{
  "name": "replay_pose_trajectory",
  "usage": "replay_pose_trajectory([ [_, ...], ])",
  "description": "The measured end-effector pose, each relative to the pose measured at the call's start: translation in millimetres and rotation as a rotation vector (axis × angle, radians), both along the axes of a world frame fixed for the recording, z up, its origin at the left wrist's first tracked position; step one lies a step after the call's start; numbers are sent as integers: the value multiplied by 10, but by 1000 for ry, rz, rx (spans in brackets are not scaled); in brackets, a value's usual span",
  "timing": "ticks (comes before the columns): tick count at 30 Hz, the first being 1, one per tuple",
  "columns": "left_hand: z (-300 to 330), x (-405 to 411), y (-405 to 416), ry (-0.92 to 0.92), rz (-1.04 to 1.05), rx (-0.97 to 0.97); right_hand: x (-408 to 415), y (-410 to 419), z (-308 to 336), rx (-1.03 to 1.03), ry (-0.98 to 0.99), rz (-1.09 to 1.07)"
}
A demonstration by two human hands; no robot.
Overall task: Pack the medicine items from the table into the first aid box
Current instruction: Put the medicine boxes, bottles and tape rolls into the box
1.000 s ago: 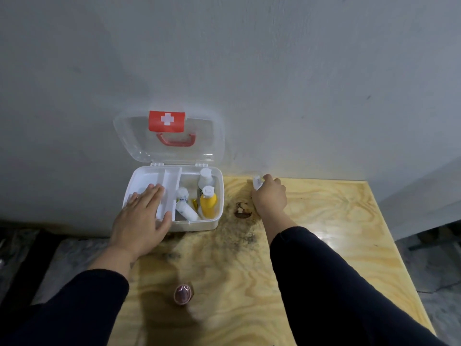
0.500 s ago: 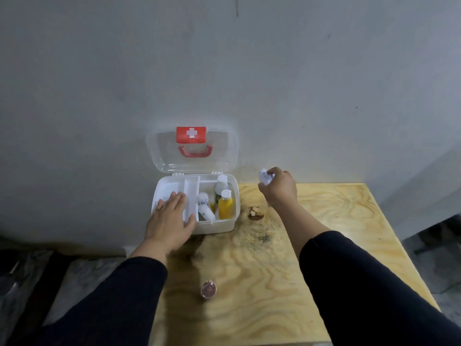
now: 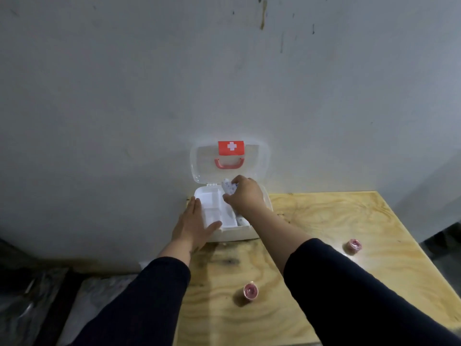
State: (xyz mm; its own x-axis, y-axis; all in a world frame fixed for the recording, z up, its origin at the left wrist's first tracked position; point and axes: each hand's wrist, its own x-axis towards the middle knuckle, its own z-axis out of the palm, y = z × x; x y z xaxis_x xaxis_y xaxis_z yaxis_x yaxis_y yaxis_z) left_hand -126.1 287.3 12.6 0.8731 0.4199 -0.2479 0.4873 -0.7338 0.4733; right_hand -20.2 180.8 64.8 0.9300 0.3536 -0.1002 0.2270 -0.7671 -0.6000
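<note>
A: Where is the first aid box (image 3: 234,232) sitting?

B: At the far left corner of the plywood surface (image 3: 324,221), close to the grey wall (image 3: 224,71). Its clear lid (image 3: 259,156) stands open and upright near the wall, with a red cross label (image 3: 231,147) and a red handle (image 3: 229,164) showing on it.

A: What is the right hand (image 3: 245,194) doing?

B: It is over the open box, fingers closed around a small white item with blue print (image 3: 228,187), held above the tray. I cannot tell exactly what the item is; it may be a packet or a small bottle.

A: And the left hand (image 3: 193,224)?

B: Open and flat, palm down, resting against the box's near left corner, with the fingers along its left wall and the thumb across the front edge. It grips nothing.

A: What is inside the box?

B: White dividers split it into compartments. The left ones look bare. Something white with blue marks (image 3: 240,220) shows in the right part, mostly hidden under the right forearm.

A: Anything still out on the surface?

B: Two small pink rolls. One roll (image 3: 250,291) lies near the front, between the two dark sleeves. The other roll (image 3: 354,245) lies to the right, well apart from the box. Both are untouched.
</note>
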Motion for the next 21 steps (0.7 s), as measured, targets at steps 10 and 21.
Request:
replay_pose_trajectory([
  [10, -20, -25, 128, -80, -54, -43, -52, 289, -201, -184, -28, -56],
  [21, -3, -13, 212, -70, -70, -57, -312, 288, -186, -99, 52, 266],
])
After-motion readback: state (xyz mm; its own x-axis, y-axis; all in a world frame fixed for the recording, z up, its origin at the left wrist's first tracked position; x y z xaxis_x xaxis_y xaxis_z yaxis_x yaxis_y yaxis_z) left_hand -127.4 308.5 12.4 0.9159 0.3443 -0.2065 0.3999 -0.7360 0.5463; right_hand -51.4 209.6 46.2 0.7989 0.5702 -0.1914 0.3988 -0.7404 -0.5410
